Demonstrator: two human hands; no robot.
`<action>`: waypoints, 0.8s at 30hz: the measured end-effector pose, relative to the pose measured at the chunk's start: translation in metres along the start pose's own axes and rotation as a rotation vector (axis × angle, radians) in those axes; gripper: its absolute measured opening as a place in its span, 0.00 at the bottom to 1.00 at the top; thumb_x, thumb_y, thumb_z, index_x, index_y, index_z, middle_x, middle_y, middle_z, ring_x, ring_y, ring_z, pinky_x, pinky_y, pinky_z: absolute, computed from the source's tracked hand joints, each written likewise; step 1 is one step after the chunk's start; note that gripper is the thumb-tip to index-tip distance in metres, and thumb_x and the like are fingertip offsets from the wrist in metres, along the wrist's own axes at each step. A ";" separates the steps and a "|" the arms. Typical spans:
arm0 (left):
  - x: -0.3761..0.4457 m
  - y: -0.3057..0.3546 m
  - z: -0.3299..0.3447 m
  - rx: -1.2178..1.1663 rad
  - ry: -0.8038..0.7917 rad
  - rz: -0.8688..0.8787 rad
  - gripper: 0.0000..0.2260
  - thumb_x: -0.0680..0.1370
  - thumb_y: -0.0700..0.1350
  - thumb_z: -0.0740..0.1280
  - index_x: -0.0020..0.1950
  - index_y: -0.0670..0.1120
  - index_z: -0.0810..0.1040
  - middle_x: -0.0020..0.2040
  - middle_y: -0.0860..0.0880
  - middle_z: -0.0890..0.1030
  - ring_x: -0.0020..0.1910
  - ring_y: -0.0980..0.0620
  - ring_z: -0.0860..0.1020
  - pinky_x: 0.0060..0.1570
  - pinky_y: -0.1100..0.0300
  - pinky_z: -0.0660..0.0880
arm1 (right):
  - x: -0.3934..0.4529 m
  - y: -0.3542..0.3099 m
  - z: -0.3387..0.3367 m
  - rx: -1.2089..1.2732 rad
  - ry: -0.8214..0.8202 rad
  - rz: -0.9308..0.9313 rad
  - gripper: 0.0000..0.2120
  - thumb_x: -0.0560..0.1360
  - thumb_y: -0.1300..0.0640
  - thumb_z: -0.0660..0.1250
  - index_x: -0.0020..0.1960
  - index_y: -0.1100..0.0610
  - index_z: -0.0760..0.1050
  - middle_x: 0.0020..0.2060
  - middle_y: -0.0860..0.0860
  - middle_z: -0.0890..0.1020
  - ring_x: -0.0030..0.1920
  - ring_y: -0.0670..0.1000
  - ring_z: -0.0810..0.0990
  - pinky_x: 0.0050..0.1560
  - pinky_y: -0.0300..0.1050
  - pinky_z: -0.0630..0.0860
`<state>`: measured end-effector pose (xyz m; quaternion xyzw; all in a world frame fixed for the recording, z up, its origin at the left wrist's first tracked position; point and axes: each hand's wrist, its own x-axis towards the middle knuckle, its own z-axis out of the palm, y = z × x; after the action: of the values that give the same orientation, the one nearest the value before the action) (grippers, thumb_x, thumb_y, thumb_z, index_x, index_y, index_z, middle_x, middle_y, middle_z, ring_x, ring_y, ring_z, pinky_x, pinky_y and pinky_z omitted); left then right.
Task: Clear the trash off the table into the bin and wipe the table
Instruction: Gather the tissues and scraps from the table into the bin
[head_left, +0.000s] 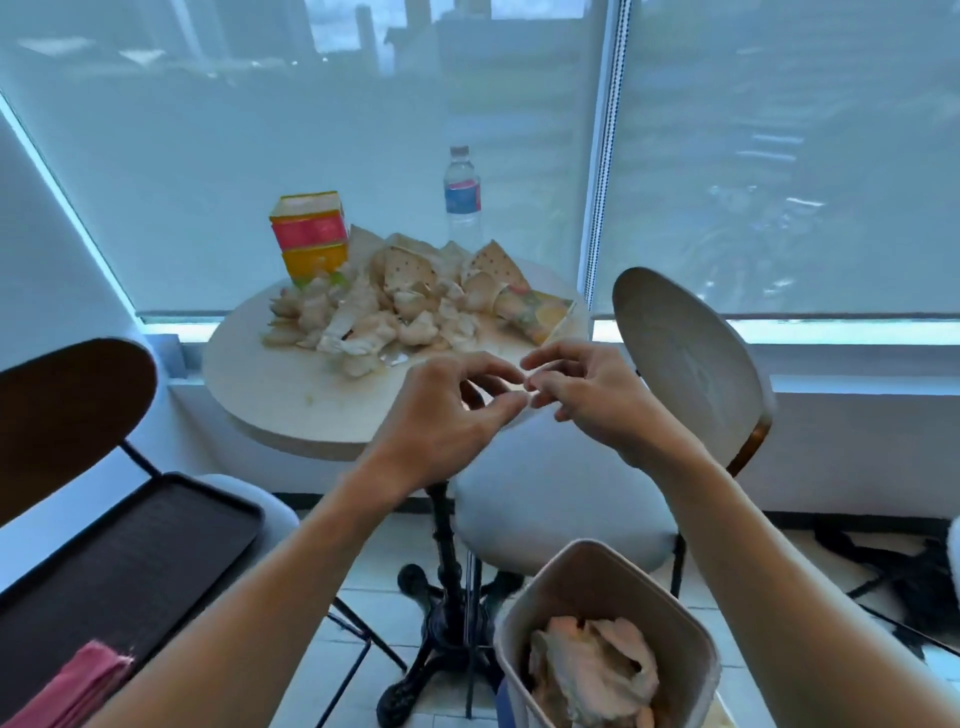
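A small round table (291, 400) carries a heap of crumpled tissues (363, 322), torn dotted paper wrappers (410, 270), a flattened colourful paper cup (535, 309), a red and yellow carton (309, 234) and a plastic water bottle (462, 197). Over the table's near edge my left hand (441, 421) and my right hand (582, 389) hover with fingertips almost touching; both have curled, spread fingers and I see nothing in them. A beige bin (691, 629) stands on the floor at the lower right, with crumpled tissues (597, 670) inside.
A grey-seated chair (561, 499) with a pale backrest (680, 358) stands right of the table. On the left chair lies a dark tray (130, 556) with a pink cloth (72, 691). Black cables (904, 577) lie on the floor at right. Window blinds close off the back.
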<state>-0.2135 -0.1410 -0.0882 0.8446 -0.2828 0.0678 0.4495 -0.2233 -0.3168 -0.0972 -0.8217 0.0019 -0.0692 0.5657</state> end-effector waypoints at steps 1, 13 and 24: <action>0.006 -0.003 -0.011 0.015 0.022 -0.003 0.05 0.74 0.48 0.73 0.49 0.54 0.83 0.39 0.58 0.82 0.37 0.61 0.80 0.36 0.71 0.75 | 0.008 -0.007 0.006 -0.013 0.007 -0.013 0.08 0.77 0.63 0.65 0.47 0.51 0.79 0.43 0.57 0.84 0.40 0.48 0.82 0.36 0.37 0.74; 0.059 -0.086 -0.127 -0.003 0.373 -0.116 0.02 0.74 0.44 0.73 0.42 0.50 0.84 0.38 0.54 0.83 0.37 0.58 0.80 0.41 0.64 0.75 | 0.084 -0.044 0.132 -0.430 -0.107 -0.163 0.26 0.73 0.44 0.72 0.68 0.46 0.70 0.61 0.49 0.76 0.59 0.50 0.76 0.60 0.47 0.73; 0.069 -0.133 -0.165 -0.255 0.253 -0.231 0.04 0.77 0.43 0.70 0.50 0.49 0.82 0.40 0.51 0.81 0.31 0.60 0.77 0.34 0.68 0.74 | 0.108 -0.087 0.142 -0.147 0.183 -0.280 0.06 0.76 0.55 0.70 0.40 0.50 0.81 0.27 0.43 0.75 0.26 0.40 0.69 0.30 0.34 0.67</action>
<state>-0.0613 0.0195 -0.0622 0.7923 -0.1318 0.0851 0.5896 -0.1064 -0.1626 -0.0538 -0.8434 -0.0561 -0.2214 0.4864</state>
